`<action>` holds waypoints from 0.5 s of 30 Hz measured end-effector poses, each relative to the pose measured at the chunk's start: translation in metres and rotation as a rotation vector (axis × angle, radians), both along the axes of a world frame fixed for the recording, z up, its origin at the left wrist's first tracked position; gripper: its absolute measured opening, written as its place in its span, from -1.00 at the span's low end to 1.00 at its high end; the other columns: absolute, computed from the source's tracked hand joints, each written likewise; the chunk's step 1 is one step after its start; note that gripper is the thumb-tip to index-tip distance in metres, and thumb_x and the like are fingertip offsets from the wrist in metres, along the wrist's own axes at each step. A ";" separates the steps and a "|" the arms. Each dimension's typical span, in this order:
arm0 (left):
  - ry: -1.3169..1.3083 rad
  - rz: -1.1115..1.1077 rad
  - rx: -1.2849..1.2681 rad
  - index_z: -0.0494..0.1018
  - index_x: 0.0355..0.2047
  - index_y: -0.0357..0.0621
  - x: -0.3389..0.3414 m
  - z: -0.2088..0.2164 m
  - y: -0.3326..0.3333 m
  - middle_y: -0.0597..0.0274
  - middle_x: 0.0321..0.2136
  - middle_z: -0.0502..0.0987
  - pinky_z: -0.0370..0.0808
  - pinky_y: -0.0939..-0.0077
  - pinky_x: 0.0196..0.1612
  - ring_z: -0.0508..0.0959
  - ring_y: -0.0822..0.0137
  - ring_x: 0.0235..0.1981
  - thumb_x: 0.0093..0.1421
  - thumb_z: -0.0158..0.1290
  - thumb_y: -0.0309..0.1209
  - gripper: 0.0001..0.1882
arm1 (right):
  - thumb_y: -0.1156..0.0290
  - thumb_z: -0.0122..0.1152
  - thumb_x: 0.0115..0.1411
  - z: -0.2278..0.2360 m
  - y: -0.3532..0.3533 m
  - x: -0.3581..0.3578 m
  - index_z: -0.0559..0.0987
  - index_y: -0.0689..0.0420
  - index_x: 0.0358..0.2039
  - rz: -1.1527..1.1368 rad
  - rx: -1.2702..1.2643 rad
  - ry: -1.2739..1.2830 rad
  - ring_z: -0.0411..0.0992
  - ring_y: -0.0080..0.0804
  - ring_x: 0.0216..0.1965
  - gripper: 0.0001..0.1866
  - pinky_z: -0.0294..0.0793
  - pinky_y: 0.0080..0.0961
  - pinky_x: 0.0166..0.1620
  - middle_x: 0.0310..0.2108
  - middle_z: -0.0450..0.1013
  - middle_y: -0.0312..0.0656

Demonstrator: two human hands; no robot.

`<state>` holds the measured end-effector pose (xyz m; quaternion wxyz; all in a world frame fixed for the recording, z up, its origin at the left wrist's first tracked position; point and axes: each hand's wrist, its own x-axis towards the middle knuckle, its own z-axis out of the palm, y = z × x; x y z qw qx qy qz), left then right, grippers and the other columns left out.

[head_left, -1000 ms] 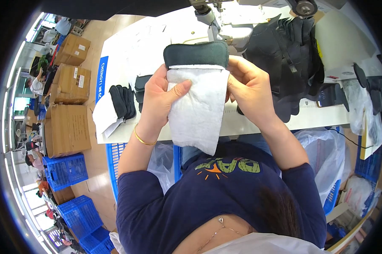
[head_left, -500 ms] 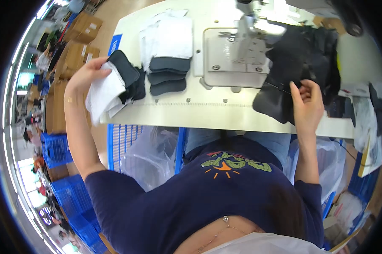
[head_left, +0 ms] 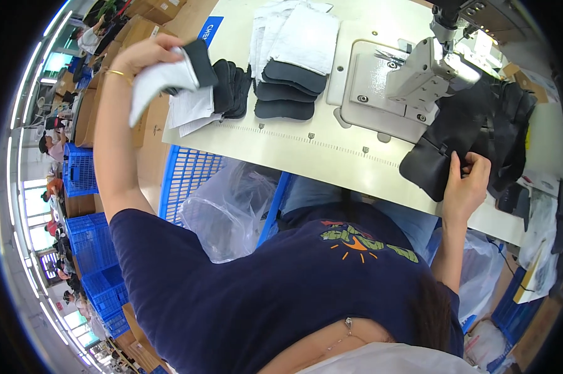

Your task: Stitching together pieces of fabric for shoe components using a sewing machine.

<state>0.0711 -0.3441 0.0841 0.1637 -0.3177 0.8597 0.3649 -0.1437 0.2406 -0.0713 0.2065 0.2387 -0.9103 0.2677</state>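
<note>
High at the left, past the table's corner, my left hand (head_left: pixel 147 56) grips a fabric piece (head_left: pixel 166 81), white with a black end. Below it, a stack of similar white and black pieces (head_left: pixel 194 111) lies at the table's left edge. A second, taller stack of white and black pieces (head_left: pixel 303 40) rests to the right of that. At the right, my right hand (head_left: pixel 468 187) is closed on the edge of a black leather-like piece (head_left: pixel 428 168), part of a dark heap beside the sewing machine (head_left: pixel 418 78).
Small scissors (head_left: pixel 390 57) lie on the machine's plate. A printed ruler runs along the front of the white table (head_left: pixel 262 146). Under its edge stands a blue basket (head_left: pixel 184 165) with clear plastic bags (head_left: pixel 225 212). Cardboard boxes (head_left: pixel 147 121) and blue crates (head_left: pixel 91 243) line the floor at left.
My left hand has lifted the white and black piece up and away from the stack. My right hand stays on the black piece. The view has shifted, so the table appears tilted.
</note>
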 end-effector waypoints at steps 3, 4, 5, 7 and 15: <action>-0.090 -0.244 -0.195 0.56 -0.01 -0.23 -0.023 -0.048 0.028 0.18 -0.24 0.64 0.47 0.50 -0.06 0.58 0.35 -0.19 0.10 0.22 -0.43 -0.59 | 0.45 0.35 0.15 -0.002 0.000 -0.001 0.51 0.18 -0.27 0.014 -0.047 -0.036 0.39 -0.37 -0.40 -0.80 0.42 -0.46 -0.30 -0.30 0.41 -0.24; -0.130 -0.325 -0.293 0.56 -0.01 -0.22 -0.027 -0.057 0.035 0.14 -0.19 0.63 0.46 0.48 -0.02 0.58 0.30 -0.14 0.10 0.22 -0.42 -0.58 | 0.46 0.34 0.17 -0.002 0.000 -0.003 0.51 0.19 -0.28 0.044 -0.094 -0.053 0.40 -0.38 -0.41 -0.82 0.42 -0.47 -0.30 -0.33 0.42 -0.23; -0.068 -0.388 -0.440 0.57 -0.05 -0.21 -0.029 -0.066 0.040 0.05 -0.14 0.57 0.43 0.43 0.04 0.54 0.16 -0.05 0.08 0.20 -0.43 -0.62 | 0.47 0.32 0.19 -0.001 0.000 -0.004 0.51 0.20 -0.29 0.075 -0.141 -0.070 0.40 -0.39 -0.42 -0.84 0.43 -0.48 -0.30 -0.35 0.43 -0.22; 0.141 -0.441 -0.667 0.56 -0.12 -0.24 -0.036 -0.079 0.055 0.07 -0.19 0.58 0.43 0.39 0.03 0.55 0.14 -0.10 0.10 0.20 -0.45 -0.69 | 0.46 0.30 0.21 -0.003 0.002 -0.007 0.50 0.22 -0.29 0.067 -0.194 -0.096 0.41 -0.42 -0.43 -0.85 0.43 -0.49 -0.31 -0.38 0.44 -0.22; 0.510 -0.114 -0.986 0.47 -0.26 -0.31 -0.118 -0.124 0.177 -0.12 -0.29 0.52 0.47 0.12 -0.14 0.53 -0.09 -0.24 0.04 0.31 -0.11 -0.51 | 0.42 0.20 0.33 0.007 -0.005 -0.007 0.50 0.27 -0.21 -0.023 -0.455 -0.254 0.43 -0.59 -0.41 -0.83 0.43 -0.61 -0.27 -0.40 0.51 -0.24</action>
